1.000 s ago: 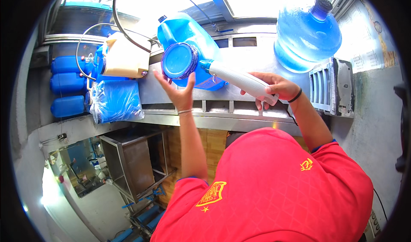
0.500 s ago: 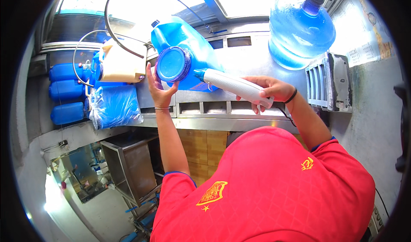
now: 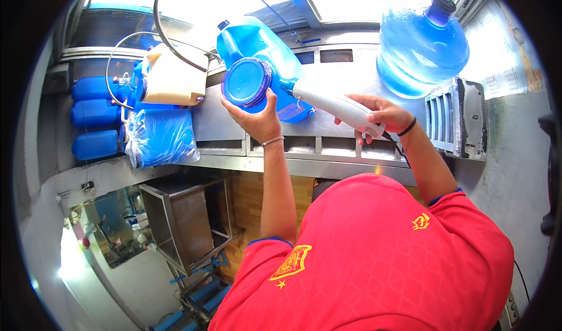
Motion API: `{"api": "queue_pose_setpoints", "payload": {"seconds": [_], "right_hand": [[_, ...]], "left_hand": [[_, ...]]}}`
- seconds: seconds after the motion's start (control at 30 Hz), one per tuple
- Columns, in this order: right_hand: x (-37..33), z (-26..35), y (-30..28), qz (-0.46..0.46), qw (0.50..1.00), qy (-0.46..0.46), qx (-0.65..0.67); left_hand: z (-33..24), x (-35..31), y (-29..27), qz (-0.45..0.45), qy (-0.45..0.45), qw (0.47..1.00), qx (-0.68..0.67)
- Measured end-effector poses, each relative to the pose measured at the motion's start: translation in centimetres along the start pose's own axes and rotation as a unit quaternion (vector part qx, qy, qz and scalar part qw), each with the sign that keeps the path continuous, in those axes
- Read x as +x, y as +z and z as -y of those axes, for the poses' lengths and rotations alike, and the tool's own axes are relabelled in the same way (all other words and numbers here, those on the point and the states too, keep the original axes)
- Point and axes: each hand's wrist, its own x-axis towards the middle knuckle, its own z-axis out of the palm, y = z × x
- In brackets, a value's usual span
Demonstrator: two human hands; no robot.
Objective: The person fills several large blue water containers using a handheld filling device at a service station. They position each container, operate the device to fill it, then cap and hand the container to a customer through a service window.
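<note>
A blue water container (image 3: 284,63) with a small dark cap and a large round lid (image 3: 243,81) sits on the metal counter, its lid toward me. A purple-blue band runs round the lid's rim. My left hand (image 3: 255,120) grips this rim from below, thumb on the right side and fingers on the left. In my right hand (image 3: 383,115) is a white heat gun (image 3: 331,104) with a blue-green nozzle end. Its nozzle points left at the lid's right side, close to the container's body. A black cord runs from its rear end.
A large clear-blue water bottle (image 3: 422,50) stands at the right, behind a slatted metal box (image 3: 453,117). At the left are a cream container (image 3: 172,76), several blue containers (image 3: 95,114) and a plastic-wrapped blue bundle (image 3: 163,136). A hose (image 3: 161,23) arches above the metal counter (image 3: 216,120).
My left hand has moved from open beside the lid's left edge to gripping its lower rim. The heat gun still points at the lid's right side. The whole view has shifted slightly.
</note>
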Motion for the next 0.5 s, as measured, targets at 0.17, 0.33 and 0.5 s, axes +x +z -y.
{"api": "queue_pose_setpoints", "payload": {"seconds": [0.17, 0.33, 0.5], "right_hand": [[0.3, 0.1, 0.3, -0.002, 1.000, -0.008, 0.001], [0.4, 0.0, 0.6, 0.020, 1.000, 0.000, 0.007], [0.2, -0.3, 0.9, 0.011, 1.000, 0.003, 0.007]], "left_hand": [[2.4, 1.1, -2.7, 0.096, 0.013, 0.991, -0.097], [6.4, 7.5, -4.8, 0.262, 0.055, 0.929, -0.256], [7.6, 8.3, -3.8, 0.303, 0.102, 0.919, -0.231]]}}
